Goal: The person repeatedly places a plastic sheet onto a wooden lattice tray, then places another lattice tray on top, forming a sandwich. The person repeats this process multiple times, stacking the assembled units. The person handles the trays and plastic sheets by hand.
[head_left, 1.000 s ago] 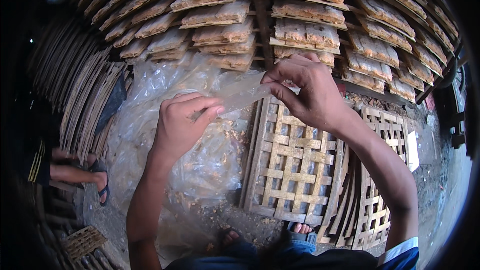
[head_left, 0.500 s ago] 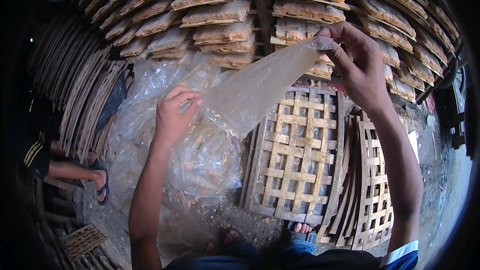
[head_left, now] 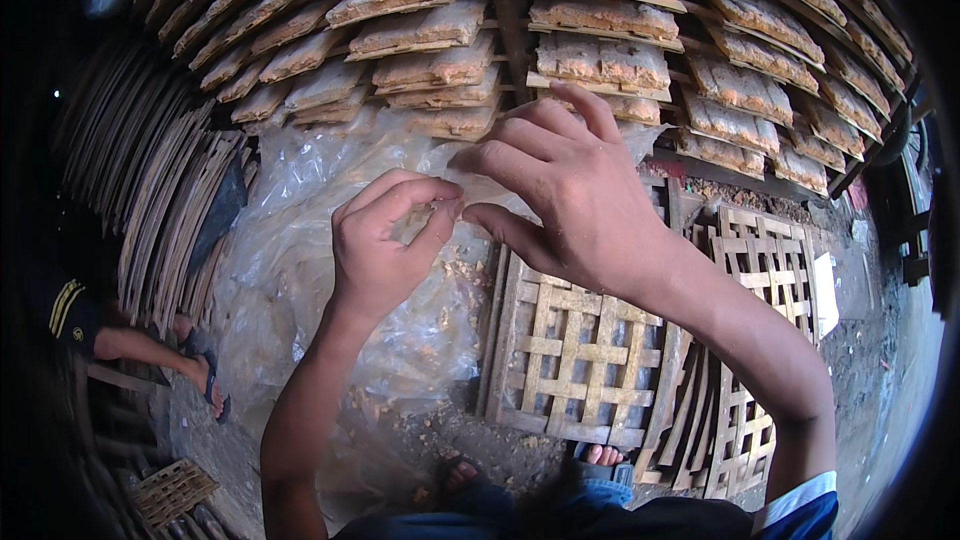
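My left hand (head_left: 385,240) is closed, its thumb and forefinger pinched at an edge of a translucent plastic sheet. Close by on the right, my right hand (head_left: 575,200) has its fingers spread, with a gap between thumb and forefinger beside the left fingertips. Most of the plastic sheet (head_left: 648,140) is hidden behind the right hand; a thin part shows past its far side. Below and left of both hands lies a big heap of crumpled clear plastic sheets (head_left: 300,280) with orange crumbs on it.
Racks of pale, crusted orange-brown slabs (head_left: 600,65) on boards rise at the far side. A woven bamboo tray (head_left: 580,360) leans near my feet, more trays (head_left: 750,420) to its right. Stacked slats (head_left: 165,220) stand left, near another person's leg (head_left: 150,350).
My right hand has come down and left, from holding the sheet's far corner to beside my left hand, its fingers now spread. The left hand has shifted slightly right.
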`<state>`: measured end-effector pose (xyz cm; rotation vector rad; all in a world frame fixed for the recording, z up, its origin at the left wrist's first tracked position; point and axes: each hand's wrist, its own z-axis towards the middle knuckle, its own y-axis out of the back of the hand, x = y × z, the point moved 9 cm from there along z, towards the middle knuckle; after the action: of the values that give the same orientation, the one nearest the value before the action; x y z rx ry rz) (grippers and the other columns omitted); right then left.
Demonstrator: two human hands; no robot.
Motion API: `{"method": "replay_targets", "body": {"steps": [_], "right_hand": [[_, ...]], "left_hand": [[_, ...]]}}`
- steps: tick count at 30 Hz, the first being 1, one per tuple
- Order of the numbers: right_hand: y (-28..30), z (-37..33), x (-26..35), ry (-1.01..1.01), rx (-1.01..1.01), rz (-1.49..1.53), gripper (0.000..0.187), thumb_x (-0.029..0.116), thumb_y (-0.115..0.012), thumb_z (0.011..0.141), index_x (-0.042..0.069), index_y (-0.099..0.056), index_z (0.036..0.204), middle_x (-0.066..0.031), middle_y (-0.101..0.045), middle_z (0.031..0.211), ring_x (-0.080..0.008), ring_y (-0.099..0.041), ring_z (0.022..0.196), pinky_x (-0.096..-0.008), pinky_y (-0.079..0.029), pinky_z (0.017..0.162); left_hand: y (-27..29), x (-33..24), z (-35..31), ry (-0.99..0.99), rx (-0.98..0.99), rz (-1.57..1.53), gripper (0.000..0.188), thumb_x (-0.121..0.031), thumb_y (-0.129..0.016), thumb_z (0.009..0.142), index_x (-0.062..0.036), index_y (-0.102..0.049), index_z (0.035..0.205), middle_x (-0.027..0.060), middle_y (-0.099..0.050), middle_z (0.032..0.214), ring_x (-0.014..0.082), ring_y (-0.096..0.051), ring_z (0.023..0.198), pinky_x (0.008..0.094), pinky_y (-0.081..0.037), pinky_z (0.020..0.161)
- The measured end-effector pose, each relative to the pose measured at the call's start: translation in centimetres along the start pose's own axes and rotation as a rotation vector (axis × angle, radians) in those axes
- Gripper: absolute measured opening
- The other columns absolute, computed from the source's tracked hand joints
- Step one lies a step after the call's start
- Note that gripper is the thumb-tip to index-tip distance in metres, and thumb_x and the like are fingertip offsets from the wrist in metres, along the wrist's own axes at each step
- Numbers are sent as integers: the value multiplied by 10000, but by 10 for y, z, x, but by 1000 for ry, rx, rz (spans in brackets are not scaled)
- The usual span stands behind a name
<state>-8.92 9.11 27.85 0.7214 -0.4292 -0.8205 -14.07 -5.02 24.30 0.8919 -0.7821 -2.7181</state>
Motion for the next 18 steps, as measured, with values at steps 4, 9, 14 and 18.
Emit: {"method": "replay_targets", "body": {"steps": [4,9,14,18], "right_hand": [[10,12,-1,9,-71,89,98,172,-745,854,102,-684,885,-44,-645,794,-266,-655,906,-488,-426,1025],[50,16,-12,-21,-181,178,71,67,-768,880,62,-727,937,-50,-732,880,-239,-692,853,-383,-506,893],[66,18,-19,-69,-207,257,82,47,-744,928,-4,-710,983,-86,-747,947,-184,-713,908,-314,-550,849],[63,17,-17,-56,-193,302,117,32,-736,936,-14,-711,1041,-85,-737,968,-157,-704,926,-297,-550,853]], "left_hand": [[-6,14,-4,89,-5,-46,152,-4,-798,820,6,-750,964,109,-741,882,244,-747,803,320,-557,709],[-9,30,-7,82,36,25,147,-5,-787,832,10,-751,974,112,-740,894,248,-744,815,328,-556,726],[-8,42,-9,31,11,86,162,-9,-771,854,1,-736,1013,116,-726,1017,254,-733,920,330,-557,803],[-5,22,1,-8,-168,-132,168,-22,-775,863,-10,-732,1025,120,-724,1081,265,-729,969,377,-553,896]]}}
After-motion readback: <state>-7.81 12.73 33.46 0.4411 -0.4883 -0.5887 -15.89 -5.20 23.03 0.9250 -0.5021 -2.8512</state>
